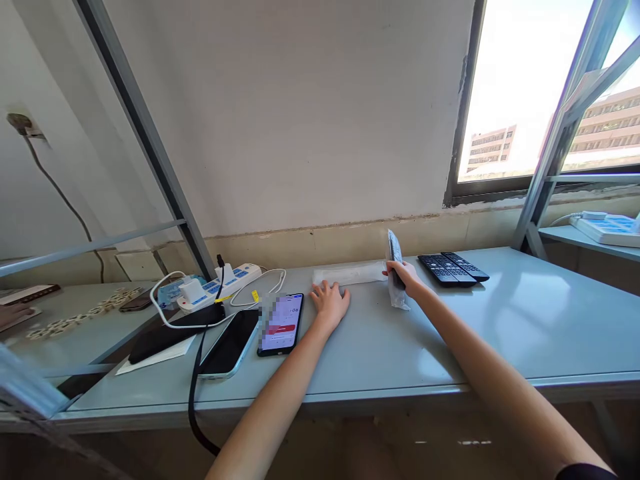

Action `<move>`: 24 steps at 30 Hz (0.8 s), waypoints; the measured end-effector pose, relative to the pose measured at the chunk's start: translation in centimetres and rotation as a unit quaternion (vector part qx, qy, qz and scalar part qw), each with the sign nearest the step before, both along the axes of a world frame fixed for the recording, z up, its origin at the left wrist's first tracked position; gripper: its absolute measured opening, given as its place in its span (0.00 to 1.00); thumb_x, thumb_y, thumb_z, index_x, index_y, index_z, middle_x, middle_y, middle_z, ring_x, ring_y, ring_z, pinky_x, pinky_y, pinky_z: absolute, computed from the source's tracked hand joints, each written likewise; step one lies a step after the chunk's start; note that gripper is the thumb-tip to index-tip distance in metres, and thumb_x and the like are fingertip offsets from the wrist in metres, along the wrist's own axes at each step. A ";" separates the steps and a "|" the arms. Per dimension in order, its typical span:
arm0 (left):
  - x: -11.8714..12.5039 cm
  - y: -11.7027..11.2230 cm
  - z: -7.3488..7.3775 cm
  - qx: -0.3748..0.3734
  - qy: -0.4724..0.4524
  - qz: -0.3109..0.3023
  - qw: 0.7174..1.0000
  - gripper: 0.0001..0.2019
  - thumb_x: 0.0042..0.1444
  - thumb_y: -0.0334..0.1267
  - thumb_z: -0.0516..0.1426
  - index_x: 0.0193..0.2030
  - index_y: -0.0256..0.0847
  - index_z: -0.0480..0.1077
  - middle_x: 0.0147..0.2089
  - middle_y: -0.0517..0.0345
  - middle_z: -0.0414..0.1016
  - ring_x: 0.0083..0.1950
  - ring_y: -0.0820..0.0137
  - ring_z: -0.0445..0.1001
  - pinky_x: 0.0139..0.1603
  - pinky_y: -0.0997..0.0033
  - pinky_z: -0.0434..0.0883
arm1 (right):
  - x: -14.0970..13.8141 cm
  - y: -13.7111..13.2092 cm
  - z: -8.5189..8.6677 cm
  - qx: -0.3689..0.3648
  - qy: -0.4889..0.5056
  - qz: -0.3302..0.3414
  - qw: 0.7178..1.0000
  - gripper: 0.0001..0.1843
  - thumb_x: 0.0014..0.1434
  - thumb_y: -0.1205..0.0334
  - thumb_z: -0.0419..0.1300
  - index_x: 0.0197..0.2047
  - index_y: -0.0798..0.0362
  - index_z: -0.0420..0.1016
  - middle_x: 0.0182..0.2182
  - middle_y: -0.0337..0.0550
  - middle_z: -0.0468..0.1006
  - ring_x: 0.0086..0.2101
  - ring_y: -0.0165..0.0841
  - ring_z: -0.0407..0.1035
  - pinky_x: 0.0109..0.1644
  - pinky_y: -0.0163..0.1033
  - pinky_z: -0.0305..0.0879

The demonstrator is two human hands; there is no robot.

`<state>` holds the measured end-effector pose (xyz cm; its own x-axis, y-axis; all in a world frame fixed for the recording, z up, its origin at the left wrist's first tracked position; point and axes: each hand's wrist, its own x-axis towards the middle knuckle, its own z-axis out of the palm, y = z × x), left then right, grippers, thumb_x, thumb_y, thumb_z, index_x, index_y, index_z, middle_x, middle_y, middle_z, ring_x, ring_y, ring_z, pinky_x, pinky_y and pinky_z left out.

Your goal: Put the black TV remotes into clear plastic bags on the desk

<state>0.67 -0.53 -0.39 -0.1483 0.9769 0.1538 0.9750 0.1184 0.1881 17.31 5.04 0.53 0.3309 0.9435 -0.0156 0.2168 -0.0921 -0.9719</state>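
Note:
My right hand [404, 277] grips a dark remote control [395, 248] in a clear plastic sleeve, held upright just above the table, its loose end hanging below my fingers. With fingers spread, my left hand [331, 307] rests on the table at the left end of some flat clear plastic bags [355, 273]. I cannot tell whether its fingertips press on the plastic. Several black remote controls [450, 269] lie side by side to the right of my right hand. Left of my left hand is a phone [283, 325] with a lit screen.
A second phone [233, 343], screen dark, lies beside a black case [175, 333] and a white power strip [220, 287] with cables. A black strap [194, 387] hangs over the table's front edge [370, 393]. Metal posts [150, 140] flank the table. Another person's hand [15, 313] shows far left.

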 end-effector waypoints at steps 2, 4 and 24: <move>0.0 0.0 0.0 -0.004 0.001 0.008 1.000 0.23 0.62 0.44 0.44 0.59 0.40 0.67 0.65 0.43 0.62 0.68 0.46 0.53 0.63 0.47 0.57 | -0.4 -0.1 0.1 -0.006 0.018 0.017 1.000 0.15 0.62 0.56 0.57 0.49 0.56 0.70 0.43 0.44 0.74 0.37 0.31 0.71 0.39 0.41 0.72; 0.0 0.1 0.1 -0.006 0.001 0.014 1.000 0.24 0.62 0.45 0.44 0.59 0.40 0.67 0.65 0.44 0.61 0.68 0.45 0.53 0.63 0.47 0.57 | -0.6 -0.3 0.3 -0.007 0.026 0.023 0.999 0.14 0.62 0.57 0.57 0.47 0.57 0.71 0.40 0.43 0.75 0.35 0.30 0.71 0.37 0.40 0.71; -0.1 0.0 0.1 0.025 0.013 0.020 0.999 0.24 0.61 0.46 0.44 0.57 0.38 0.69 0.64 0.40 0.63 0.57 0.46 0.69 0.58 0.48 0.59 | 0.0 0.6 -1.0 -0.006 -0.040 -0.005 0.999 0.14 0.62 0.57 0.58 0.47 0.56 0.71 0.42 0.44 0.75 0.37 0.31 0.71 0.39 0.41 0.71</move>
